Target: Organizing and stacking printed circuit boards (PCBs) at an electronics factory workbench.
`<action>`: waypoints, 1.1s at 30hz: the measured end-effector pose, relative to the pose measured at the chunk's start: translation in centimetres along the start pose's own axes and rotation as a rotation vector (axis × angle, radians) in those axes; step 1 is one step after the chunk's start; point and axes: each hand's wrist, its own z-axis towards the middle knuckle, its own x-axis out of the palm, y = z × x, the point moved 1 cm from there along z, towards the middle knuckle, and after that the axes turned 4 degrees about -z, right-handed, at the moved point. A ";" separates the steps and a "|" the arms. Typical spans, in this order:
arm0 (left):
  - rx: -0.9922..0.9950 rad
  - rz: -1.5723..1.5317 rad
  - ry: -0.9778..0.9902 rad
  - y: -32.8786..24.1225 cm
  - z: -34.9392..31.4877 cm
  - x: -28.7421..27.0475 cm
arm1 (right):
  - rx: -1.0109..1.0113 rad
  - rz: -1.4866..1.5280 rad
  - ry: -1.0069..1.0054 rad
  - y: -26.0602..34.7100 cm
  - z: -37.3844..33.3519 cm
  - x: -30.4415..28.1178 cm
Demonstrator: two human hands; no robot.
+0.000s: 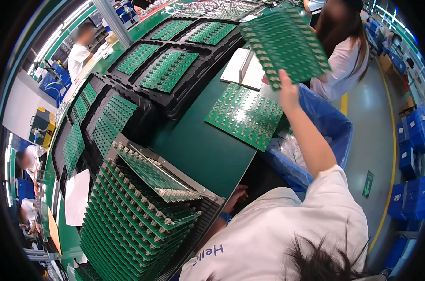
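Observation:
My right hand (288,93) reaches up and forward, gripping a green circuit board panel (287,44) by its near edge. The panel is raised and smeared by motion. Under it and to the left, another green circuit board panel (245,114) lies flat on the dark green tabletop. Low beside the table edge, my left hand (239,194) has a blue band at its wrist; its fingers are partly in shadow, loosely bent and apart, with nothing visible in them. Close to it stands a grey slotted rack (205,206) packed with several green boards (133,225), the top one tilted.
Black trays (175,105) with green boards line the left and far side. A white block with an upright metal piece (244,68) stands behind the flat panel. A blue-lined bin (332,126) sits right of the table. Another person (346,61) is close beyond it.

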 end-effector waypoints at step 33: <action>0.096 0.031 -0.076 -0.2 0.0 -0.3 | -1.158 -2.147 0.656 8.4 7.8 1.8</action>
